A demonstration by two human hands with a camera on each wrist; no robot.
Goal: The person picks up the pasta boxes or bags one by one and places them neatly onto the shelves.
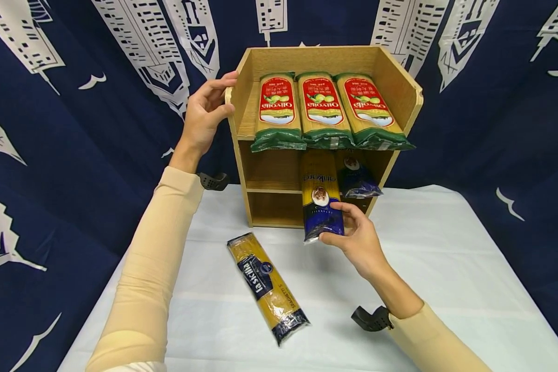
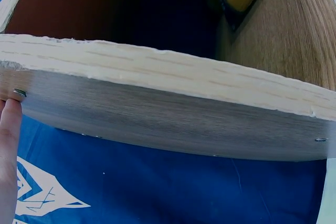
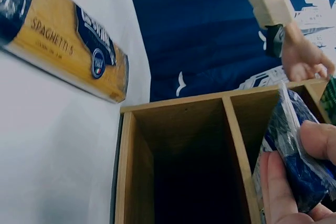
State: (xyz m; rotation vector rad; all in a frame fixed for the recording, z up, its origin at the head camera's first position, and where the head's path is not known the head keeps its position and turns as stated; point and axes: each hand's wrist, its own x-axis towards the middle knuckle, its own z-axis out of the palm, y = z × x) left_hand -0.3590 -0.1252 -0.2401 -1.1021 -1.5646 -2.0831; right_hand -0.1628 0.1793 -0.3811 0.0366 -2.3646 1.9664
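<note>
My right hand [image 1: 358, 240] pinches the lower end of a yellow and blue pasta pack [image 1: 320, 194], thumb on one side and fingers on the other. The pack's far end lies inside the middle compartment of a wooden shelf [image 1: 274, 225]; in the right wrist view its crinkled clear and blue end [image 3: 302, 166] sits between thumb and fingers. A second blue pack [image 1: 357, 178] lies to its right in that compartment. At the upper left, my left hand [image 1: 204, 113] holds the shelf's side wall, and in the left wrist view a finger [image 2: 9, 145] touches its outer face.
Three green-ended pasta packs [image 1: 324, 106] lie side by side on the top level. A yellow and navy spaghetti pack [image 1: 267, 287] lies on the white tabletop [image 1: 204, 310] in front of the shelf. Dark blue patterned cloth [image 1: 483, 144] hangs behind.
</note>
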